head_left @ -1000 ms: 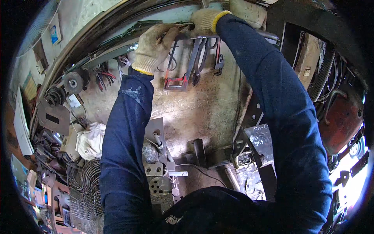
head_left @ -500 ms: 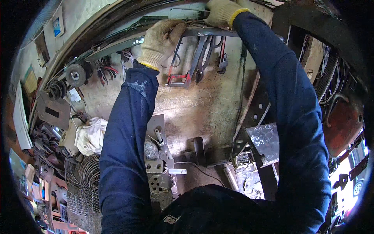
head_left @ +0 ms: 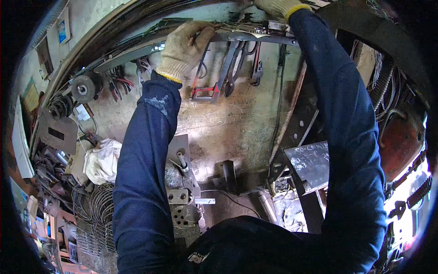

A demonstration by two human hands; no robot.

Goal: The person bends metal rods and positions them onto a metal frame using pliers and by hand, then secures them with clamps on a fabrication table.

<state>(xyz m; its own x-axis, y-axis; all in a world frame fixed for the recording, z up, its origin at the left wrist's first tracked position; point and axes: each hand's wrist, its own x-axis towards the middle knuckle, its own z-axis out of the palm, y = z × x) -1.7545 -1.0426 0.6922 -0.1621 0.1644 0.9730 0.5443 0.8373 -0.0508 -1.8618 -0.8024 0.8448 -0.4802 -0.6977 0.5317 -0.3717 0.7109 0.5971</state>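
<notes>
A stained wall (head_left: pixel 242 123) stands behind; left hand (head_left: pixel 184 49) curled by the shelf (head_left: pixel 273 39), eleven o'clock; right hand (head_left: pixel 279 6) at one; I cannot tell either grip.

1 fisheye camera, the left of 2, is riding on the person's head, looking down and ahead past the chest (head_left: pixel 246 246). It is sitting close to the sleeves (head_left: pixel 141 182), which are filling the foreground, and farther from the left hand (head_left: pixel 185 48) and the right hand (head_left: pixel 280 6), which the upper edge is cropping. It is facing a brown panel (head_left: pixel 219 137), and its lens is bending the metal ledge (head_left: pixel 232 37).
</notes>
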